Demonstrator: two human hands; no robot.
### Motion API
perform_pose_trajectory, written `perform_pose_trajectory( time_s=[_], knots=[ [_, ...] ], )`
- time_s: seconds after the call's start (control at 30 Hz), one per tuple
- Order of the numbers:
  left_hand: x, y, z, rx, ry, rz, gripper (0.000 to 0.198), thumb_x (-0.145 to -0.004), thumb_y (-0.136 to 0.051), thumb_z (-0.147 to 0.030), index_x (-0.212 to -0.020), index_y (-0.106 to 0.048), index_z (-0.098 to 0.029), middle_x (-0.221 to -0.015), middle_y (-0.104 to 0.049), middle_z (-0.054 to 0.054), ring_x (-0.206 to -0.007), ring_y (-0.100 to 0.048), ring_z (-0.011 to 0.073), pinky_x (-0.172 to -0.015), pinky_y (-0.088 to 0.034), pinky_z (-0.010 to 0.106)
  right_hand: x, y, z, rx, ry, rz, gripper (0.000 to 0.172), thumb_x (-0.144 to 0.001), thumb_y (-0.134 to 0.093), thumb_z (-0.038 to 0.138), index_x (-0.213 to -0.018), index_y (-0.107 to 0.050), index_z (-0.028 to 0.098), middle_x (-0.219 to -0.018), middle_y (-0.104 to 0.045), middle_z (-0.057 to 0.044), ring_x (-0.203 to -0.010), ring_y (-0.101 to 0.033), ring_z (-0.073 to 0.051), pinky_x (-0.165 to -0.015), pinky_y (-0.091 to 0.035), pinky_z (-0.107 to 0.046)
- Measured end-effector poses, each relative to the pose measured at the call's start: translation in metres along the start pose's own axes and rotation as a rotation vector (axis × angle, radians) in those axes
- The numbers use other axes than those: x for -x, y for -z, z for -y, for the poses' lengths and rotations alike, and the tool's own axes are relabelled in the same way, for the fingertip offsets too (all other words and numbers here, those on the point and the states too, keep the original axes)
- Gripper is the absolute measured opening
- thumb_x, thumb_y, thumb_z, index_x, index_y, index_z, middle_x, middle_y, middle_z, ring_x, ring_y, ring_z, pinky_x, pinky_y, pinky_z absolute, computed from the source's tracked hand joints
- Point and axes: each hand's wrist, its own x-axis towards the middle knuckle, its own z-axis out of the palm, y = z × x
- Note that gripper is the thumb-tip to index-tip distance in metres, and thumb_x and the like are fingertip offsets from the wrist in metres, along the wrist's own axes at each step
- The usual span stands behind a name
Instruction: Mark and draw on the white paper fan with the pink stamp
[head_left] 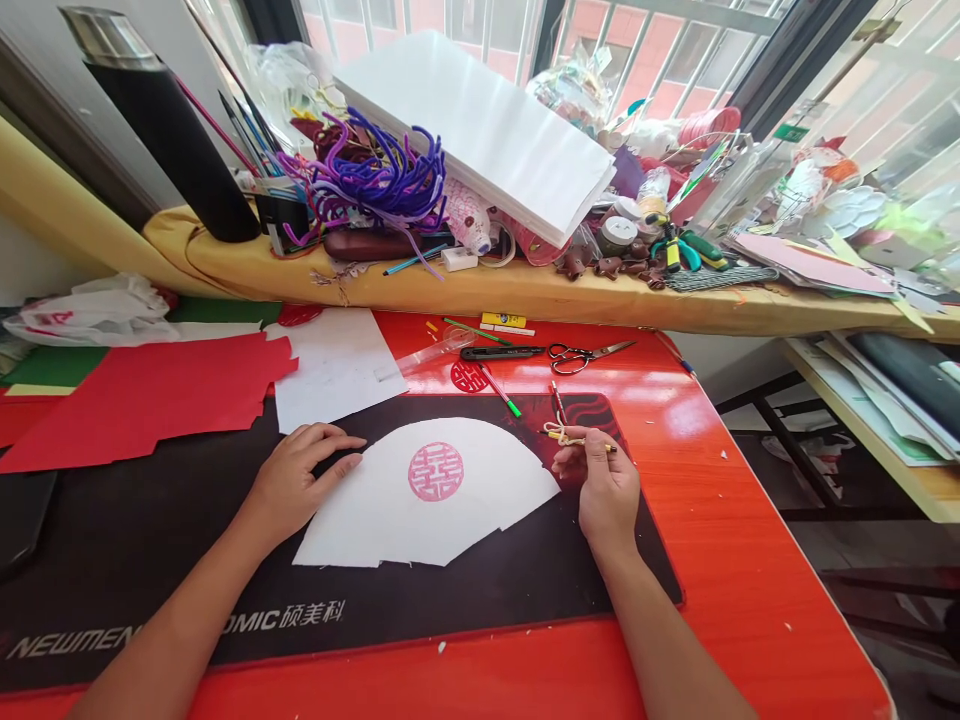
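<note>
On the red desk [720, 520], scissors [577, 355] lie beyond the paper fan [427, 495].

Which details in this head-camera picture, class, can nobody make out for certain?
Head view:
Cream cord: where it is held, hidden by the right hand.
Desk mat lettering: middle hidden by the left forearm.
Red paper: cut off by the left edge.
Small red paper-cut: pattern too small to read.

L hand [296, 483] splayed, R hand [604, 491] pinching
</note>
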Motion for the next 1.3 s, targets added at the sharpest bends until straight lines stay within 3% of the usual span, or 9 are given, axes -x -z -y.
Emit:
perform_pose_trajectory(
  time_s=[0.8,1.3],
  knots=[
    [-0.0001,0.0016,-0.0042,-0.002,-0.005,0.013,0.043,-0.106,-0.057,-0.063,-0.116,-0.086,-0.033,-0.114,-0.077,0.006,-0.114,-0.07,0.0297,-0.101,-0.055,0.044,0.0017,-0.0009,-0.0052,0.029,0.006,-0.011,0.058,-0.095,-0.074,0.075,-0.102,-0.082,0.018,-0.072,-0.078,-0.006,-0.06,-0.072,-0.02,-0.055,-0.057,-0.031],
    [0.0019,0.0022,-0.0012,-0.03,-0.037,0.054,0.048,-0.098,-0.066,-0.075,-0.12,-0.087,-0.038,-0.12,-0.074,0.006,-0.116,-0.068,0.0313,-0.103,-0.052,0.046,0.0007,-0.0011,-0.0034,-0.001,0.01,-0.037,0.057,-0.093,-0.077,0.074,-0.1,-0.082,0.018,-0.072,-0.078,-0.005,-0.057,-0.071,-0.018,-0.051,-0.054,-0.028]
  ],
)
